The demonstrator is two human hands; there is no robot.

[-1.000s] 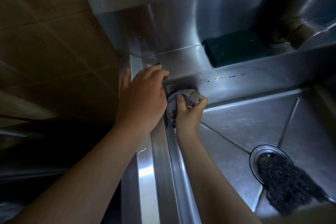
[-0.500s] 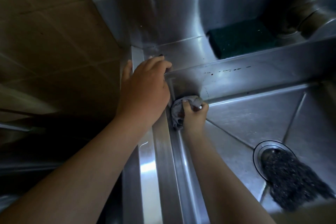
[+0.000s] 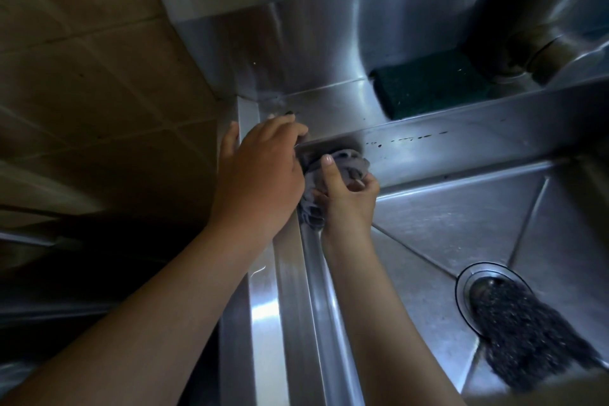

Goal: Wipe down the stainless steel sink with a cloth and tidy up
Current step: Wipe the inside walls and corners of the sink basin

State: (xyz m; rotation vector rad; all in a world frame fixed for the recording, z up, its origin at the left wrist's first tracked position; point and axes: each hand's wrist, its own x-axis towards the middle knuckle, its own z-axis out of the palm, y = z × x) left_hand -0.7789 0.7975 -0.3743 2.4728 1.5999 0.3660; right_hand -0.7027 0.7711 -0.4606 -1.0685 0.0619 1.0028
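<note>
Tan tiled wall (image 3: 99,82) fills the left of the frame. Beside it, my left hand (image 3: 260,175) lies across the rim of the stainless steel sink (image 3: 290,290) at its far corner. The fingers are loose and hold nothing, steadying me.

Just to the right, my right hand (image 3: 351,201) bunches the crumpled grey cloth (image 3: 349,165) in curled fingers and thumb. It presses the cloth into the basin's top corner, where the side wall meets the back wall.

I judge the wiping step to be in hand, with this corner being worked. The next move, I think, calls for firm pressure as the cloth travels right along the back wall, where a row of dark specks (image 3: 408,139) sits.

Further right, a dark green rectangular scouring pad (image 3: 431,86) lies on the ledge. A dark wiry scrubber (image 3: 534,333) covers part of the round drain strainer (image 3: 468,277). Both are likely left for the tidying.

Hard to make out: my left fingertips at the ledge, the cloth under my right palm, and the blurred metal tap base (image 3: 540,46), cut off at upper right. A pale blur hides the lower right corner.
</note>
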